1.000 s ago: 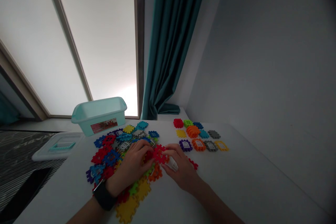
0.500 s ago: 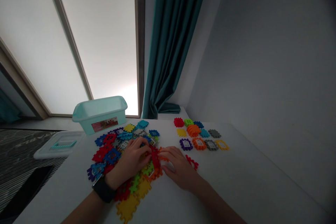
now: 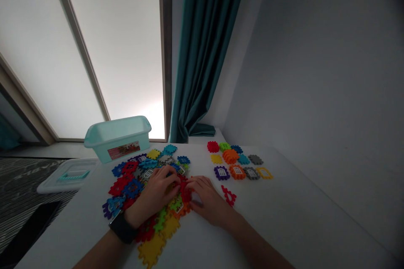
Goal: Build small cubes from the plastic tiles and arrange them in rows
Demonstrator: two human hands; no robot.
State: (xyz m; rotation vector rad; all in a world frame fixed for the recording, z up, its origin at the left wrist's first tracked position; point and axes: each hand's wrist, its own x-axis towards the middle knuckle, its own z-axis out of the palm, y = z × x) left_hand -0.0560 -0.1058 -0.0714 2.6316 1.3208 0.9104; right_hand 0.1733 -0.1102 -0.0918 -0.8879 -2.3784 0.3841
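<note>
A pile of interlocking plastic building tiles in many colours lies under and around my hands. My left hand [image 3: 158, 192], with a black watch on its wrist, is curled over the pile. Its fingertips pinch the left side of a red building tile [image 3: 185, 192]. On the tile's right side are the bent fingers and thumb of my right hand [image 3: 208, 201]. My fingers cover part of this tile. Just below it lie a green tile with a white window [image 3: 176, 206] and yellow tiles [image 3: 152, 251]. A red triangular tile [image 3: 229, 196] rests right of my right hand.
Sorted tiles stand in rows at the back right, among them a purple window tile [image 3: 221, 172] and an orange stack [image 3: 230, 156]. A mint plastic bin [image 3: 118, 136] stands behind the pile. Its lid [image 3: 67, 175] lies at the left. A teal curtain [image 3: 206, 50] hangs behind the table.
My right hand has moved slightly left, closer to my left hand, and now its fingers are on the red tile. The whole view has shifted a little.
</note>
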